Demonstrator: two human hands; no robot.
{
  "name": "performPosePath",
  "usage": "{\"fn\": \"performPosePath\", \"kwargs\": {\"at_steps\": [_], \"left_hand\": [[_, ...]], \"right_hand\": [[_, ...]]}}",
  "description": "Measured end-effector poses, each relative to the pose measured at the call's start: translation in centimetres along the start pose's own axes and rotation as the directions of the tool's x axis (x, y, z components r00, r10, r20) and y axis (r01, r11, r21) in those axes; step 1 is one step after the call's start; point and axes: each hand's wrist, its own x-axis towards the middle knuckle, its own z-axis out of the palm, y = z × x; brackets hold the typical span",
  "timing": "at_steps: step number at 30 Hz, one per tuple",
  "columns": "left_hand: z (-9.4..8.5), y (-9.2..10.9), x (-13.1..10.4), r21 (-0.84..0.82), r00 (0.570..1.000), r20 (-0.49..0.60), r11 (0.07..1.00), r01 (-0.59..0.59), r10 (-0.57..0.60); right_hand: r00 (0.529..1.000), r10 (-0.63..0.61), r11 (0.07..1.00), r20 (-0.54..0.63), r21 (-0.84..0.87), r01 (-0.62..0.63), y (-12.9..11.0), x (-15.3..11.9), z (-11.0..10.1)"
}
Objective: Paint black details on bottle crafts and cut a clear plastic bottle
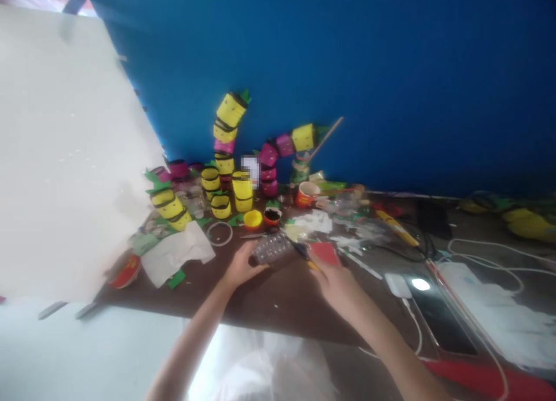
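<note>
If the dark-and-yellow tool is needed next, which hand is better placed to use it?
Right, probably: the right hand is at the dark-and-yellow tool, grip too blurred to confirm, while the left hand holds the clear plastic piece.

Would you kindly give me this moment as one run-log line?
left hand: holding clear bottle | right hand: holding yellow tool, type unclear | nearby: red piece, phone

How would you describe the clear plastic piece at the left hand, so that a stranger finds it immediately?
Below the blue wall is a brown table, where the left hand reaches in. The clear plastic piece is between that hand's thumb and fingers. Unlike the flat red piece by the right hand, it is see-through and bumpy-looking.
</note>
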Motion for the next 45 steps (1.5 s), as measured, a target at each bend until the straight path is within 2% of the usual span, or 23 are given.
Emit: {"fn": "performPosePath", "kwargs": {"at_steps": [4,9,17,30,37,41,45], "left_hand": [[0.1,-0.2,-0.1,0.013,1.000,-0.002,1.000,-0.001,0.001],[0.1,-0.2,-0.1,0.011,1.000,-0.004,1.000,0.005,-0.005],[0.1,-0.3,-0.1,0.007,1.000,-0.006,1.000,-0.004,0.004],[0.3,-0.9,0.0,-0.004,1.000,-0.025,1.000,0.008,-0.008],[0.4,-0.4,0.0,0.026,1.000,-0.025,1.000,0.001,0.000],[0.4,-0.4,0.0,0.035,0.999,-0.029,0.999,0.019,-0.018],[0.5,-0.7,-0.1,0.023,0.999,-0.037,1.000,0.006,-0.005]], "right_hand": [[0.999,-0.044,0.998,-0.009,0.043,0.045,0.9,-0.2,1.3],[1.000,-0.009,0.999,-0.009,0.053,0.009,0.8,-0.3,2.3],[0.998,0.011,0.996,0.065,0.084,-0.016,-0.1,0.0,0.7],[1.000,-0.015,0.997,0.003,0.078,0.015,-0.2,-1.4,-0.6],[0.999,-0.023,0.996,-0.024,0.087,0.025,0.6,-1.5,0.7],[0.999,-0.003,0.999,0.032,0.045,0.002,0.3,-1.3,0.7],[0.994,0.025,0.998,0.109,0.062,-0.032,-0.9,-1.0,-1.2]]}}
